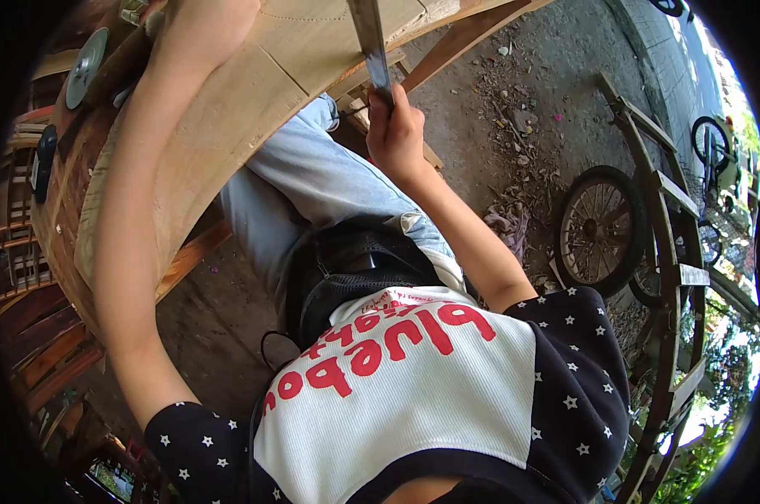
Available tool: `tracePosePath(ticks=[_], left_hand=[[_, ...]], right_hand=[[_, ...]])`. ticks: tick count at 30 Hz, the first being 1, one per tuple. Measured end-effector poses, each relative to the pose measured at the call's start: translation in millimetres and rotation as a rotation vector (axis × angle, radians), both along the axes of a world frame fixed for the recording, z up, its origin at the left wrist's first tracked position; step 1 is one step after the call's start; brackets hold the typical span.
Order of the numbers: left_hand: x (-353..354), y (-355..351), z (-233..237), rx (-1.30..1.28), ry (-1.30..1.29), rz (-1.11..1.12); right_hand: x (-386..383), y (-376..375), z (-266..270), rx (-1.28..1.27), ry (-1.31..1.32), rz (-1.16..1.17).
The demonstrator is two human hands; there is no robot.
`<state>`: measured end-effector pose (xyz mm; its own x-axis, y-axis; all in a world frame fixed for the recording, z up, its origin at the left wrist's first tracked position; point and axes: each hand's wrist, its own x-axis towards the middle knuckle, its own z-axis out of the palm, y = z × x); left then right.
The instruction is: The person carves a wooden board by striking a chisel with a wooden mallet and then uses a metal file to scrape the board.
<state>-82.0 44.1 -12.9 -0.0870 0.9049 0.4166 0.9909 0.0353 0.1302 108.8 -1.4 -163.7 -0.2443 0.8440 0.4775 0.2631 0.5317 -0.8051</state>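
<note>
In the head view, my right hand is closed around the near end of a long, flat metal strip, which looks like a ruler. The strip lies across the edge of a wooden board and runs out of view at the top. A short dark line and a row of small dots mark the board. At the top edge, my left hand is over the board, its fingers out of sight beyond the frame.
A round metal disc and a small dark object are at the left. Slatted wooden pieces stand below them. To the right are a spoked wheel, a wooden frame and ground with dry leaves.
</note>
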Motion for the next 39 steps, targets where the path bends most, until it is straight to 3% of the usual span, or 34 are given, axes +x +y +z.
tracePosePath(ticks=[5,12,17,23,29,32,36,39], left_hand=[[10.4,-4.6,6.4,0.020,-0.094,-0.047],[7.7,-5.1,5.2,0.003,-0.061,-0.036],[15.6,-7.9,8.6,0.040,-0.033,-0.027],[13.0,-7.9,6.3,0.055,-0.071,-0.047],[14.9,-6.3,6.2,0.062,-0.082,-0.049],[5.6,0.0,-0.7,0.003,-0.066,0.013],[8.8,-3.7,5.8,-0.007,-0.058,-0.005],[2.8,-1.0,1.1,-0.037,-0.068,-0.030]], right_hand=[[36.2,-20.5,-62.3,-0.040,-0.103,-0.006],[-6.8,-0.6,13.9,-0.031,0.017,-0.010],[28.4,-15.9,-52.0,0.036,-0.099,-0.019],[-8.0,2.7,25.5,-0.018,0.013,0.003],[29.8,-15.1,-45.1,-0.043,-0.131,-0.014],[12.1,-2.3,-4.4,0.061,-0.055,0.003],[-2.7,2.0,17.2,0.009,-0.010,-0.009],[25.2,-16.8,-36.6,-0.019,-0.112,-0.018]])
